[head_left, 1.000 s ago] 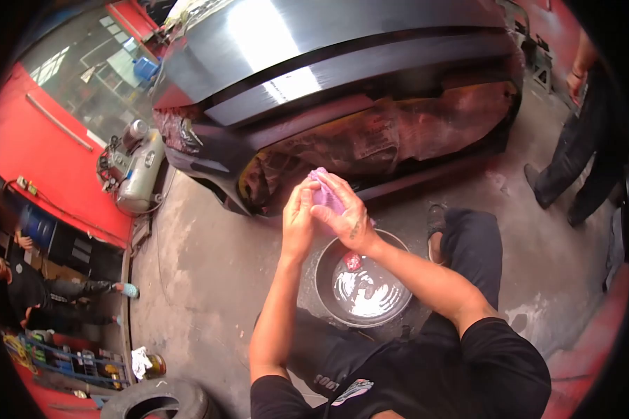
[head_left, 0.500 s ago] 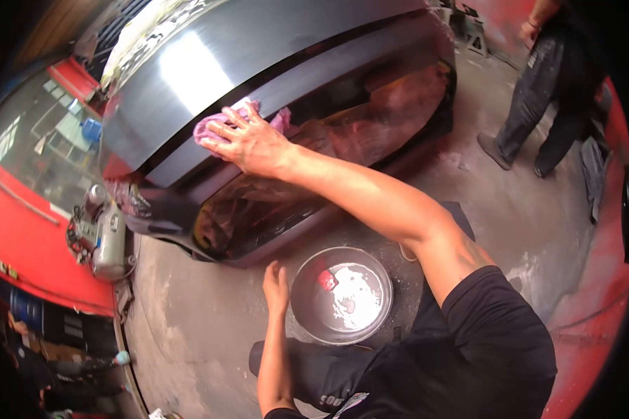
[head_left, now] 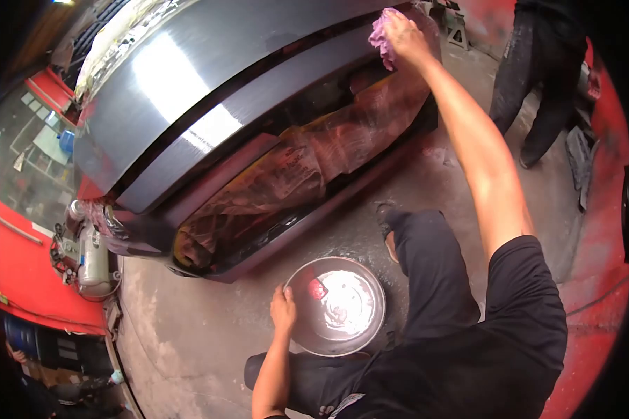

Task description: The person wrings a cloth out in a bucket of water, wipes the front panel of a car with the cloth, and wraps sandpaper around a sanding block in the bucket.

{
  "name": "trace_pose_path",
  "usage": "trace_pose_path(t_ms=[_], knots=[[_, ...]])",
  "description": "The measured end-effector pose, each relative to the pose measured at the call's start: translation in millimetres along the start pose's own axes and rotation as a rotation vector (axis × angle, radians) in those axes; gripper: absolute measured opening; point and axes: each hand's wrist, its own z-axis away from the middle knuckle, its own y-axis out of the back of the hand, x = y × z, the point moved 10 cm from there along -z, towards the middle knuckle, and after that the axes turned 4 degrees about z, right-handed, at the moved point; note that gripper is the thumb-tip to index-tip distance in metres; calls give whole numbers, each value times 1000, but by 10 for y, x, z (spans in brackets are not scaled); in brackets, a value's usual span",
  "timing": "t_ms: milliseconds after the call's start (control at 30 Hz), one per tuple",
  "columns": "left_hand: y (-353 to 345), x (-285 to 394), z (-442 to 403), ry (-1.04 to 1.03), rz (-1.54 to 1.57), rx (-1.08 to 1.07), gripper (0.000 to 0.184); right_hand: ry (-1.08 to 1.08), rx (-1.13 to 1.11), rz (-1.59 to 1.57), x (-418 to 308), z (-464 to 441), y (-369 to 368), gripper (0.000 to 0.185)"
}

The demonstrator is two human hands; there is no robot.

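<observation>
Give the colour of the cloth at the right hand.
Pinkish purple: the cloth shows best in the head view, at the right hand.

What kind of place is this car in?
Probably a car repair workshop: the car has sheeting over part of it, and what looks like an air compressor stands by the red wall.

A person's right hand [head_left: 407, 42] holds a pink cloth [head_left: 380, 40] against a dark car [head_left: 258, 63] — arm [head_left: 476, 157] outstretched — while the left hand [head_left: 283, 309] is at the edge of a basin [head_left: 339, 266] with water [head_left: 347, 307] and a red lump [head_left: 317, 288] inside.
</observation>
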Motion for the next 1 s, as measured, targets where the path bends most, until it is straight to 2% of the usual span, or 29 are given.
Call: trace_pose_path(t_ms=[33, 100, 133, 167, 200, 233, 300, 333, 433, 567, 633, 700, 767, 833, 867, 967, 1000], knots=[[42, 70, 35, 7, 12, 6, 43, 279, -99, 593, -513, 111, -31, 47], [49, 129, 10, -13, 7, 22, 40, -147, 79, 65, -1171, 329, 446, 75], [33, 86, 4, -37, -12, 29, 39, -31, 162, 94, -1669, 494, 599, 67], [20, 65, -11, -66, -32, 35, 38, 72, 118, 21, -2154, 599, 853, 59], [1, 25, -28, -59, -36, 27, 36, 188, 211, -33, -2526, 762, 971, 57], [-18, -17, -36, -51, -40, 19, 35, 307, 301, -85, -2785, 906, 1055, 54], [-34, -33, -39, -40, -54, 5, 34, 333, 251, -229, -2876, 992, 986, 54], [-24, -32, -25, -37, -65, 1, 33, 345, 179, -261, -2779, 928, 961, 52], [6, 2, -16, -8, -50, 15, 32, 300, 231, -131, -2125, 708, 805, 50], [-40, -88, -57, 26, -138, -2, 31, 227, 289, -53, -896, 339, 625, 44], [-51, -154, -66, 21, -141, -13, 31, 296, 276, -79, -245, 126, 431, 38], [-55, -140, -101, 20, -106, -12, 32, -275, -46, -844, 332, -45, 215, 34], [-28, -63, -48, 27, -34, -12, 34, -159, 114, -914, 941, -228, -91, 34], [-19, -28, -28, 31, -34, -22, 36, -283, 129, -899, 1427, -313, -245, 34], [-18, -14, -43, 28, -29, -21, 37, -185, 111, -862, 1777, -388, -461, 34], [-24, -17, -46, 30, -42, -11, 37, -478, 53, -946, 2190, -153, -864, 34], [-45, 1, -43, 13, -65, -8, 37, -563, 136, -1047, 2071, -70, -787, 33]])
